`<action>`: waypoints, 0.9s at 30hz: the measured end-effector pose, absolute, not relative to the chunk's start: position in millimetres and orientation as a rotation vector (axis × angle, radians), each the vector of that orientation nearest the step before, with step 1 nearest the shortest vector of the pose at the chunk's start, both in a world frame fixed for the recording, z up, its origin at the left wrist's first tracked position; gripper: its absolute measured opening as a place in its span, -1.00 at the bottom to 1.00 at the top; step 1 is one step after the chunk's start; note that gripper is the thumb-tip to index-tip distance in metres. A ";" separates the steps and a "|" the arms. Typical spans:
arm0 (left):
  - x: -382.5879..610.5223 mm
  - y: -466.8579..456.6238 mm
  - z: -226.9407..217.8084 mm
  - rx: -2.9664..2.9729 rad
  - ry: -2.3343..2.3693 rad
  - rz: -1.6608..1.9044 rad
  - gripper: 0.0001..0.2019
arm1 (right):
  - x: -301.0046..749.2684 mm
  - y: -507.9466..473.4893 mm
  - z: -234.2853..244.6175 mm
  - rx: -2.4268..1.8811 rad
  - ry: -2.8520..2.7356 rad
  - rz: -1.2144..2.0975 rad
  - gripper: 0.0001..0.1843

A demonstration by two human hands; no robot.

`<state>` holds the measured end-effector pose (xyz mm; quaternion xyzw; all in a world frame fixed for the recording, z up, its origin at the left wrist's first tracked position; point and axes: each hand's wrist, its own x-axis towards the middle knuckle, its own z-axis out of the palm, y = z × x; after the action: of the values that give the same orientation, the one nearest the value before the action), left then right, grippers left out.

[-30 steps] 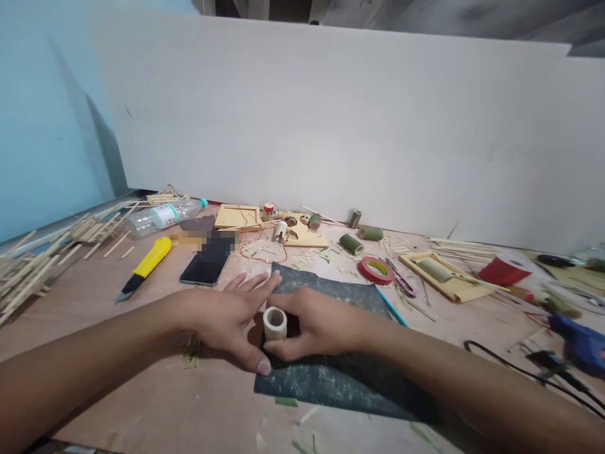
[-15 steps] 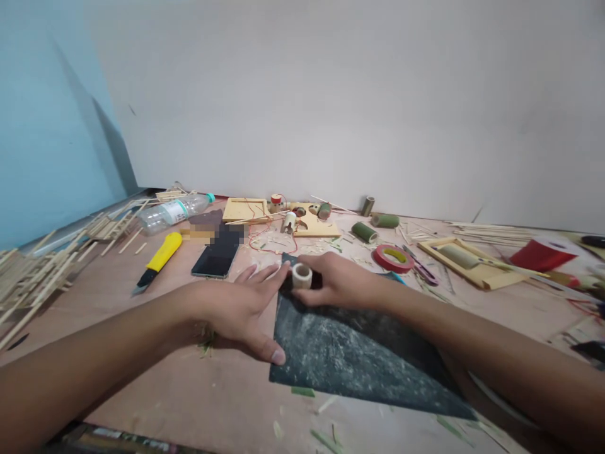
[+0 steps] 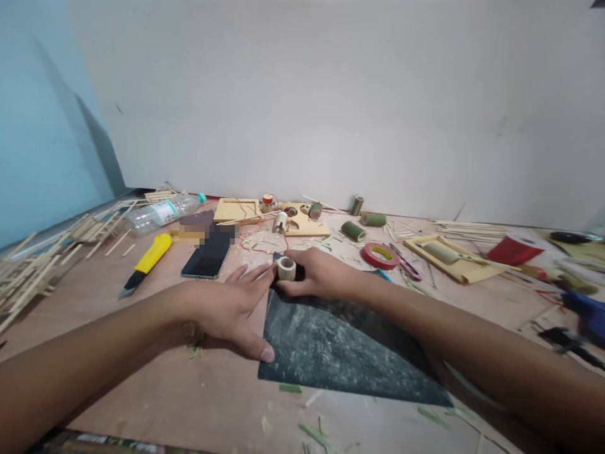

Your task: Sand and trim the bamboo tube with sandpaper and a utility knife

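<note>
A dark sheet of sandpaper [image 3: 331, 350], dusted with pale powder, lies on the table in front of me. My left hand [image 3: 227, 312] is flat with fingers spread, its thumb pressing the sheet's left edge and its fingertips near the far left corner. A short pale bamboo tube [image 3: 287, 270] stands upright on the sandpaper close to that corner. Thumb and fingers of my right hand [image 3: 317, 272] are wrapped round its right side. The tube's hollow top faces up, while its lower end is partly hidden.
Left of my hands are a yellow utility knife [image 3: 150, 257], a phone [image 3: 209, 252] and a plastic bottle [image 3: 163, 213]. Green bamboo pieces [image 3: 353, 231], red tape [image 3: 380, 256] and a wooden frame [image 3: 466, 271] lie beyond and right. Bamboo sticks [image 3: 57, 252] pile at far left.
The view has turned slightly right. My right hand has slid the bamboo tube a little towards the sandpaper's far left corner; my left hand stays on the sheet's edge.
</note>
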<state>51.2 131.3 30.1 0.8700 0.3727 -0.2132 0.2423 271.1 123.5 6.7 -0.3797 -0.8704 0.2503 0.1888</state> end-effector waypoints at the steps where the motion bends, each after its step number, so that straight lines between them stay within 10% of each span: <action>1: 50.9 131.7 29.6 2.382 1.010 -0.575 0.40 | 271.0 122.5 7.5 -1.068 -2.454 0.700 -0.83; 27: 53.4 127.3 36.7 2.395 0.983 -0.555 0.38 | 275.1 116.3 9.4 -1.065 -2.455 0.774 -0.78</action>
<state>53.4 127.3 36.7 0.8771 0.3600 -0.2031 0.2444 275.1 116.3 9.4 -0.3764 -0.8673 0.2736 0.1769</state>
